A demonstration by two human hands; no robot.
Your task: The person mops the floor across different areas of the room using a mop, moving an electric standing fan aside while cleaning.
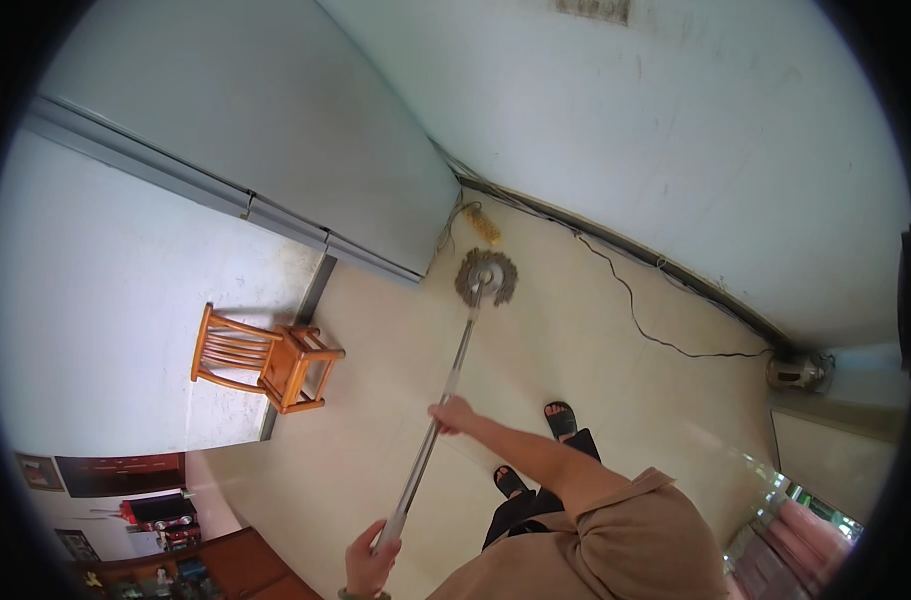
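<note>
My right hand grips the middle of a metal mop handle. Lower down in the view, my left hand is closed around the handle's top end, a bracelet at its wrist. The handle slants away from me to a round string mop head, whose grey-brown strands spread on the pale tiled floor. Just beyond the mop head lies a yellow patterned object, roughly cylindrical, near the corner by some cables. My feet, in black sandals, stand to the right of the handle.
A tall grey refrigerator-like cabinet stands left of the mop head. A wooden chair is against the left wall. A black cord runs across the floor to a small appliance on the right. Brown wooden furniture is at lower left.
</note>
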